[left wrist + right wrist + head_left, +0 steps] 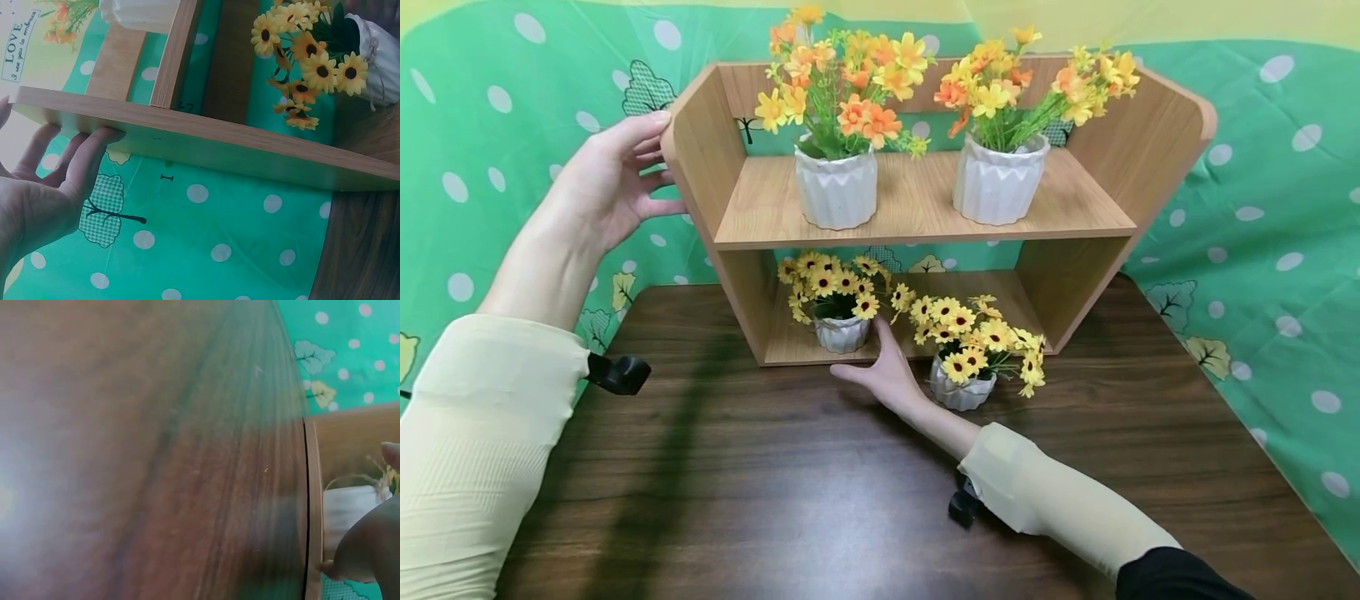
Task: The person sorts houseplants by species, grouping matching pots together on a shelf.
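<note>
My left hand [621, 179] touches the outer face of the wooden shelf's left side panel [700, 150], fingers spread; in the left wrist view several fingertips [106, 134] rest against that panel. On the lower board stands a white pot of yellow sunflowers [841, 333]. My right hand [891, 371] is at its front right, thumb and fingers spread apart, the thumb in front of the board. The right wrist view shows the white pot [347, 509], tied with twine, between finger and thumb; whether they touch it I cannot tell. A second sunflower pot [961, 387] stands right of my right forearm, at the shelf's front edge.
Two white pots of orange and yellow flowers, a left one [837, 187] and a right one [1000, 179], stand on the upper board [917, 187]. The shelf stands on a dark wooden table [790, 483]. Behind hangs a green dotted cloth [1270, 242].
</note>
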The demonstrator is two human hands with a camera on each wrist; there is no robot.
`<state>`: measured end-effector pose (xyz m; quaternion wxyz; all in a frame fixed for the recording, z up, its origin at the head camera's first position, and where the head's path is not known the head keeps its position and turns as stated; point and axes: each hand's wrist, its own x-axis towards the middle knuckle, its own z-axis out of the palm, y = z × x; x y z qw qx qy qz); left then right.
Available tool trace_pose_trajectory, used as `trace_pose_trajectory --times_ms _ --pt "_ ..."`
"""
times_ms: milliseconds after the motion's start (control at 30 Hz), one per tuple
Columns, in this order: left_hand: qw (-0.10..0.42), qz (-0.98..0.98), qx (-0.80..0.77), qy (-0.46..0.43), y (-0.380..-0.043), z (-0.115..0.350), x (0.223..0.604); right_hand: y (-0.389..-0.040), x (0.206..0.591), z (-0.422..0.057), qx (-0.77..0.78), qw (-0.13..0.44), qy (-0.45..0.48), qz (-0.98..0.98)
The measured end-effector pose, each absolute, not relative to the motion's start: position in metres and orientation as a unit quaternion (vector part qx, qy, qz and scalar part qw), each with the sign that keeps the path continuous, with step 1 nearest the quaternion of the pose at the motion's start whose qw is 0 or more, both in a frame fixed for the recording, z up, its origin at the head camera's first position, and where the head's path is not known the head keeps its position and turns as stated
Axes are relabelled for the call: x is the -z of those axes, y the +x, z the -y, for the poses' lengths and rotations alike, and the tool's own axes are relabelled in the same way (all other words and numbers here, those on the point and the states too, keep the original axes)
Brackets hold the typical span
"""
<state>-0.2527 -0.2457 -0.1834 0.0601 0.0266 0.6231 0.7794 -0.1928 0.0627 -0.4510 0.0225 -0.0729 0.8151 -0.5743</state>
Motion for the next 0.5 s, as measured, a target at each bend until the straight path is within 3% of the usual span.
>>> trace_pose_trajectory --times_ms 167,500 --pt "0.059 -0.622 -0.780 0.029 -0.252 0.246 0.183 -0.180 0.447 -0.069 0.571 0.056 -0.073 -0.815" --pt "0.058 -0.624 -0.779 0.029 -0.252 0.246 0.183 -0.165 0.445 -0.091 0.560 0.070 -0.117 -0.817"
